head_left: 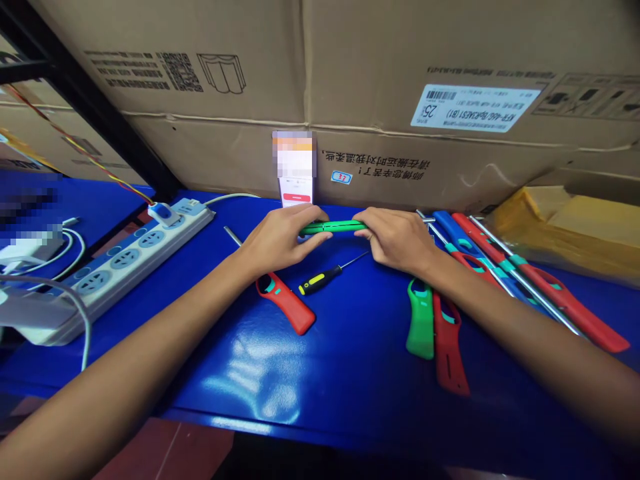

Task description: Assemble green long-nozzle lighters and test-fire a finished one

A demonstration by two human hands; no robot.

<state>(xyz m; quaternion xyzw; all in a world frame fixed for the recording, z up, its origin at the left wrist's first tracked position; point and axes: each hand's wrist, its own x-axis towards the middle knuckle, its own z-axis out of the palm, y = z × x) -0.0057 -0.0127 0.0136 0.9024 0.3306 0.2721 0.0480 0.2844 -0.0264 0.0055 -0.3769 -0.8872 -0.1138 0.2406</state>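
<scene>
The left hand point(280, 239) and the right hand point(395, 240) are closed around a green lighter shell point(333, 227), with the curled fingers wrapped over its two halves and the hands almost meeting at its middle. The shell is held level, just above the bench point(350, 360). Equal pressure from both sides is probably best here, so that the slim piece is not twisted or sprung apart. Just below the shell, a yellow-and-black screwdriver point(323, 280) is laid on the bench within easy reach. Below and to the left of the shell, a red lighter point(286, 303) is lying with its steel tube point(233, 235) passed under the left wrist. Further right of the shell, a green lighter body point(420, 320) and a red lighter body point(447, 343) are placed side by side, and beyond them a fan of red and blue lighters point(550, 290) is spread out. Well left of the shell, a white power strip point(140, 263) is set on the bench, while a cardboard carton point(400, 67) is stood behind the shell, with a blurred card point(295, 167) propped against it.
</scene>
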